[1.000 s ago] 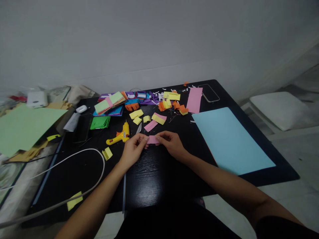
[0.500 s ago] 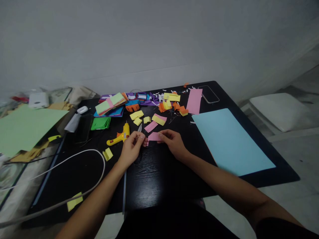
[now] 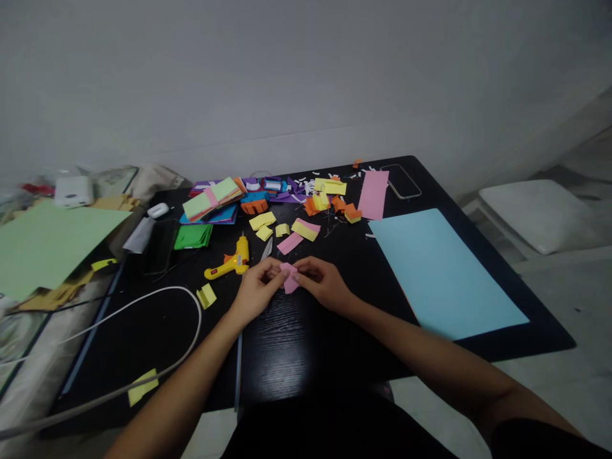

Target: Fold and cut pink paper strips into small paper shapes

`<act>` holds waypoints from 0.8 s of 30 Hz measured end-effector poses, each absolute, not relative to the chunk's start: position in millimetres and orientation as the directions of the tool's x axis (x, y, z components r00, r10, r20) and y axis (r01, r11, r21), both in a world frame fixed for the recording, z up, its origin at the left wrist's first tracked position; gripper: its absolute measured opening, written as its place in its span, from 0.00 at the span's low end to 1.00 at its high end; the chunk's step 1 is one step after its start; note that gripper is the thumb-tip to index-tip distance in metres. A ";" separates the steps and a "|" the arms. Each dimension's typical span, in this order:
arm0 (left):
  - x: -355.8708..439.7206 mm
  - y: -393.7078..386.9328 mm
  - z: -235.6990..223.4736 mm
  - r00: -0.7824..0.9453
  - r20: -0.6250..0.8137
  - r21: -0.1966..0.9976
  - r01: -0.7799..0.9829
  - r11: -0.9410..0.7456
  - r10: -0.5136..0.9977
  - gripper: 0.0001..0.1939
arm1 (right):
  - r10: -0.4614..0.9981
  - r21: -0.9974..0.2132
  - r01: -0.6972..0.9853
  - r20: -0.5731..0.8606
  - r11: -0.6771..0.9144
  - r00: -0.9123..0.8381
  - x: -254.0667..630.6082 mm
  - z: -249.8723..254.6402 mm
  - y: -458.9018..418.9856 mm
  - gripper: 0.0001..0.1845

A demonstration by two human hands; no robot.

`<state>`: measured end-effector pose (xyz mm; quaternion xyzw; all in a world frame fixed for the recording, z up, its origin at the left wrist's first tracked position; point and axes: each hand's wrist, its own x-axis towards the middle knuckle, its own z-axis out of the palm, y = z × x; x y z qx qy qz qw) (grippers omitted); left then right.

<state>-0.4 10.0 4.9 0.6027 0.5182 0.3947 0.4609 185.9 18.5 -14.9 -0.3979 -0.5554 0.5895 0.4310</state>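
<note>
From my remote place I see the left hand (image 3: 257, 287) and the right hand (image 3: 325, 284) both closed on one small pink paper (image 3: 289, 278), pinched between thumbs and fingers above the near middle of the black table (image 3: 315, 338). The paper looks bent between the thumbs, so I think a crooked crease could come if one thumb presses harder than the other, and a tear if the hands pull apart. The scissors (image 3: 268, 248) lie just beyond the left fingers, with the blades pointing away; a careless reach there could meet an edge. The yellow glue gun (image 3: 232, 260) is also near this hand, and I cannot tell if it is hot. The white cable (image 3: 199, 319) makes a loop beside the left forearm, so a wide elbow movement could catch it. About the materials: the table has a fine wood grain that shines under the light, while the papers seem matte and thin. The light-blue sheet (image 3: 444, 274) is flat, large and smooth, the green stack (image 3: 193, 237) has uneven layers, and the small yellow piece (image 3: 206, 296) shows sharp folds, like a little open channel.
</note>
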 end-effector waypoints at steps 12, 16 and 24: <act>2.0 9.3 10.0 0.193 0.017 0.993 0.111 -0.039 0.981 0.09 | 0.961 -0.988 -0.152 0.007 -0.037 -0.278 189.0 -8.9 22.8 0.06; 1.0 10.0 9.7 0.202 0.027 0.994 0.101 -0.048 0.979 0.09 | 0.960 -0.987 -0.159 0.016 -0.030 -0.279 190.1 -8.5 23.0 0.05; 0.5 6.7 9.9 0.225 0.056 0.974 0.203 -0.103 0.973 0.06 | 0.971 -0.985 -0.168 0.001 -0.041 -0.238 188.5 -14.1 22.2 0.12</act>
